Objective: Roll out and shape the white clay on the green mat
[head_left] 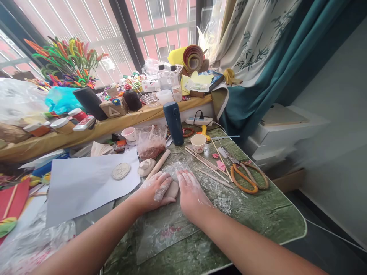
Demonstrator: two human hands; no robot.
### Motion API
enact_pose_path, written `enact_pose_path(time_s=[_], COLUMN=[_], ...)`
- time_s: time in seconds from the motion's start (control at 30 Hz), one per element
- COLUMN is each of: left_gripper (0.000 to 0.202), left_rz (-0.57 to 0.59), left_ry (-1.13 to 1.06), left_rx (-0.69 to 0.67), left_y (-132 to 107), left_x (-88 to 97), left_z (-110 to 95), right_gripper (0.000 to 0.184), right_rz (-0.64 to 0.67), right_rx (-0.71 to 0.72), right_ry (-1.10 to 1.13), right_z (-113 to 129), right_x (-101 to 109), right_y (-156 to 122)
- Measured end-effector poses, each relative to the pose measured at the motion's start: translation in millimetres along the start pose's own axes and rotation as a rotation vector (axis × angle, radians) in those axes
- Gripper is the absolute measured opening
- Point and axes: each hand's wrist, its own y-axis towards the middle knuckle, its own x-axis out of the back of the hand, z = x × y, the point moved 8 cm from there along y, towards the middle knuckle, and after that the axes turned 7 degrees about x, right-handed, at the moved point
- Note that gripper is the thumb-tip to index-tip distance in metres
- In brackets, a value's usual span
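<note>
A small flattened lump of pale clay point(172, 190) lies on a clear plastic sheet point(160, 236) dusted with white powder. My left hand point(156, 191) rests against its left side, thumb along the near edge and fingers over the far edge, partly hiding it. On the other side, my right hand point(193, 194) stands on edge with fingers stretched out, close beside the clay. White powder coats both hands. Just beyond my left fingers are a wooden rolling pin point(159, 164) and a larger clay lump point(146, 167). A round clay disc marked with a star point(120, 171) lies on white paper point(86, 187).
To the right lie scissors with orange handles point(245, 177), several thin sticks point(206, 162) and a paper cup point(198, 143). A dark blue bottle point(173, 124) stands behind, near a bag of reddish-brown material point(151, 145). The crowded windowsill point(137, 116) runs along the back.
</note>
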Motion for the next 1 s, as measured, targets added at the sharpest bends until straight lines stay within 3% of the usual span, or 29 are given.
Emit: enact_pose_path(time_s=[0.27, 0.63, 0.77, 1.0], left_gripper=[0.060, 0.048, 0.042, 0.036], left_rz=[0.022, -0.126, -0.128, -0.160], left_ry=[0.024, 0.012, 0.056, 0.117], left_rx=[0.059, 0.300, 0.390, 0.433], left_y=[0, 0, 5, 17], left_x=[-1.1, -0.7, -5.6, -3.4], left_z=[1, -3, 0, -2], right_gripper=[0.064, 0.064, 0.065, 0.071], right_rz=[-0.059, -0.117, -0.133, -0.160], right_rx=[-0.019, 0.010, -0.018, -0.009], right_ry=[0.014, -0.047, -0.063, -0.097], right_z=[-1, 2, 1, 3], right_x=[-1, -6, -10, -12], right_y=[0, -3, -4, -5])
